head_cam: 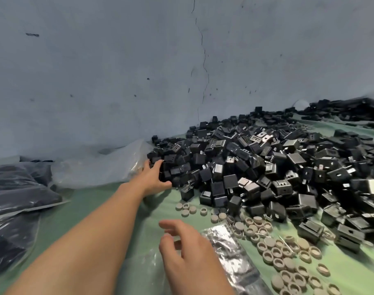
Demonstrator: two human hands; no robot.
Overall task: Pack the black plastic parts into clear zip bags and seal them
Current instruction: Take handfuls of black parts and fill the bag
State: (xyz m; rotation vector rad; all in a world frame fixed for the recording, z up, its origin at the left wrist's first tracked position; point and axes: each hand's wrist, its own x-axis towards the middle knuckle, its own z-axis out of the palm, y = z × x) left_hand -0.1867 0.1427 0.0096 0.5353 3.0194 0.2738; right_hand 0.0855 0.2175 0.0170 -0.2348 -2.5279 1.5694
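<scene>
A big heap of black plastic parts (256,167) lies on the green table cover against the wall. My left hand (154,177) reaches into the heap's left edge, fingers and thumb curled round a few of the parts. My right hand (181,252) hovers near the front with loosely curled fingers and holds nothing. Beside it and partly under it lies a flat clear zip bag (230,254). A crumpled pile of clear bags (96,167) sits left of the heap by the wall.
Filled bags of dark parts (17,188) are stacked at the far left. Several beige round caps (284,256) are scattered front right of the heap. The green cover (92,209) shows between the arms and the filled bags. A cracked grey wall (181,71) closes the back.
</scene>
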